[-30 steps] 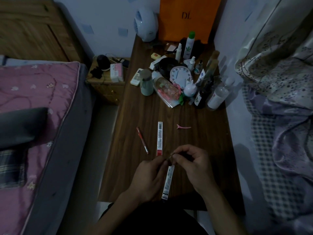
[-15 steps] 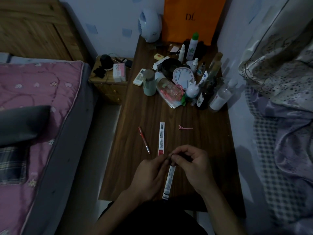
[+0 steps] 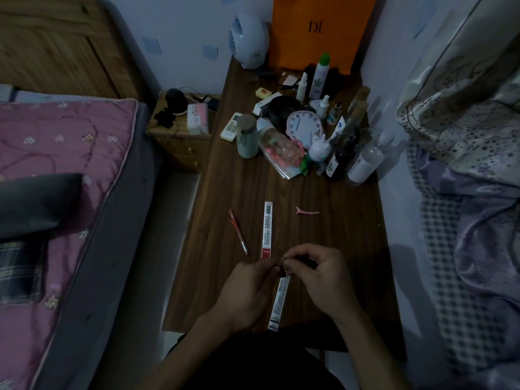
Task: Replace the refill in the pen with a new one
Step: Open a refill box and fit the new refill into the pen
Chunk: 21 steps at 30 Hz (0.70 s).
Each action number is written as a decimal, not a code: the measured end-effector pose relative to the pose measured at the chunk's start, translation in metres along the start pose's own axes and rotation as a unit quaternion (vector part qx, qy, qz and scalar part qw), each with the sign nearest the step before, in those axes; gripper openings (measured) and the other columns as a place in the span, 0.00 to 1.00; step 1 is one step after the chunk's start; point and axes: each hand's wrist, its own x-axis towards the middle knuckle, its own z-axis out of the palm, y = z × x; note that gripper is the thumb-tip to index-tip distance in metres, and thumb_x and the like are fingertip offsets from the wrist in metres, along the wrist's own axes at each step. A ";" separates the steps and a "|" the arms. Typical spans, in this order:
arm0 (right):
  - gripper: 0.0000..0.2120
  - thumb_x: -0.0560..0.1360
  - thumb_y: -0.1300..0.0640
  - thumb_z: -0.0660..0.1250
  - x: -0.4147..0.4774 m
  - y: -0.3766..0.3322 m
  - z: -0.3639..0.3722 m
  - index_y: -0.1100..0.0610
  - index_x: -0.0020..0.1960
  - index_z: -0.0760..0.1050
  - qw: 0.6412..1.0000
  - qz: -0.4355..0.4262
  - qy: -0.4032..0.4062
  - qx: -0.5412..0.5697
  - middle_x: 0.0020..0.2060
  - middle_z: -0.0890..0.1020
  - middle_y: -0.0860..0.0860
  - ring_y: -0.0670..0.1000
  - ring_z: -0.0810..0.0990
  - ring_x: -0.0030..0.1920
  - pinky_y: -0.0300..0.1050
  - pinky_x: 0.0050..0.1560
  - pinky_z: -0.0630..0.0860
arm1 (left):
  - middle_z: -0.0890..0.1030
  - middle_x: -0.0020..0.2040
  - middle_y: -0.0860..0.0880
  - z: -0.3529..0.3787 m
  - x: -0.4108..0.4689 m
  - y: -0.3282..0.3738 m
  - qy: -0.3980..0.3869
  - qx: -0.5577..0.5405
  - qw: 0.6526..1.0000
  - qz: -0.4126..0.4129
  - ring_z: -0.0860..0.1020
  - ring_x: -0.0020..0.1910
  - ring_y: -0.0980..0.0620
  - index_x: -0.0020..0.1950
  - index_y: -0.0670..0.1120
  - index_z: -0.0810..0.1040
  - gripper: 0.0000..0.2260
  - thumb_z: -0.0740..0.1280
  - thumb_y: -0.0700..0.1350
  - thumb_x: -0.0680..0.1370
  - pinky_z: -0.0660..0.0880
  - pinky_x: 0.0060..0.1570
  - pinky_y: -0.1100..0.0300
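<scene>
Both hands meet over the near part of the wooden table. My left hand and my right hand pinch a small dark pen part between their fingertips; most of it is hidden by the fingers. Under the hands lies a white refill packet, pointing toward the near edge. A second refill packet with a red end lies just beyond the hands. A red pen lies to its left on the table.
A pink hair clip lies right of the far packet. Bottles, a clock and a cup crowd the table's far half. A bed runs along the left, bedding on the right.
The hands stay together at the same spot, fingers shifting slightly on the small part. The camera view has drifted a little.
</scene>
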 end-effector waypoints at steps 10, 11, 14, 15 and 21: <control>0.12 0.74 0.66 0.70 0.002 0.017 -0.005 0.49 0.43 0.82 0.997 0.047 0.013 0.065 0.40 0.86 0.50 0.49 0.85 0.42 0.39 0.41 0.80 | 0.82 0.34 0.55 0.012 0.012 -0.005 -0.024 -0.040 0.998 -0.052 0.80 0.32 0.59 0.50 0.54 0.80 0.07 0.62 0.48 0.80 0.75 0.33 0.61; 0.12 0.74 0.65 0.70 0.002 0.020 -0.006 0.48 0.43 0.82 0.996 0.056 0.021 0.069 0.40 0.86 0.50 0.49 0.85 0.41 0.39 0.41 0.80 | 0.82 0.33 0.54 0.013 0.012 -0.007 -0.026 -0.048 0.997 -0.059 0.80 0.30 0.60 0.51 0.53 0.81 0.07 0.62 0.48 0.79 0.75 0.32 0.62; 0.10 0.74 0.64 0.70 0.001 0.026 -0.011 0.48 0.42 0.81 0.993 0.073 0.055 0.080 0.39 0.86 0.49 0.47 0.84 0.39 0.36 0.40 0.79 | 0.81 0.33 0.57 0.014 0.006 -0.016 -0.044 -0.049 0.995 -0.072 0.81 0.31 0.61 0.49 0.52 0.81 0.07 0.63 0.48 0.79 0.77 0.34 0.61; 0.11 0.74 0.64 0.70 0.001 0.028 -0.014 0.48 0.42 0.81 0.991 0.077 0.065 0.082 0.39 0.86 0.49 0.46 0.84 0.39 0.35 0.39 0.79 | 0.81 0.33 0.57 0.015 0.004 -0.019 -0.049 -0.037 0.996 -0.072 0.81 0.32 0.60 0.48 0.52 0.80 0.07 0.63 0.48 0.79 0.77 0.35 0.59; 0.12 0.74 0.67 0.70 0.001 0.038 -0.007 0.51 0.41 0.82 0.982 0.098 0.083 0.136 0.37 0.85 0.52 0.47 0.82 0.36 0.37 0.38 0.79 | 0.86 0.43 0.48 0.026 0.002 -0.032 -0.045 -0.059 0.992 -0.098 0.83 0.43 0.47 0.52 0.51 0.82 0.09 0.63 0.48 0.80 0.78 0.46 0.49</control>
